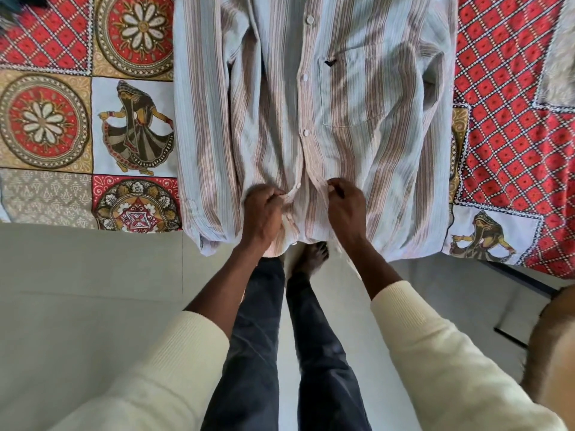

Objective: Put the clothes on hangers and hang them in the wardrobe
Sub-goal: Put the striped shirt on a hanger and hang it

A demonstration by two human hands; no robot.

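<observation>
While pinching the two front edges of the striped shirt [311, 119], near the hem, left hand [263, 213] and right hand [345, 203] a little apart, each clamped on cloth; spread flat on the patterned bedspread [93, 119], hem hanging past the bed edge; no hanger visible. Risk: pulling too hard, so dragging the shirt off to the floor [93, 290], or missing the buttonhole. On the chest pocket [351, 88] only a small dark mark, not readable; no other writing.

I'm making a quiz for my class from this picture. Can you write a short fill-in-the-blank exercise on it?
1. The striped shirt lies flat on a patterned ____.
2. The left hand and right hand both pinch the shirt's front near its ____ edge.
3. The shirt's chest pocket bears a small ____ logo.

Missing words: bedspread; bottom; black
</observation>
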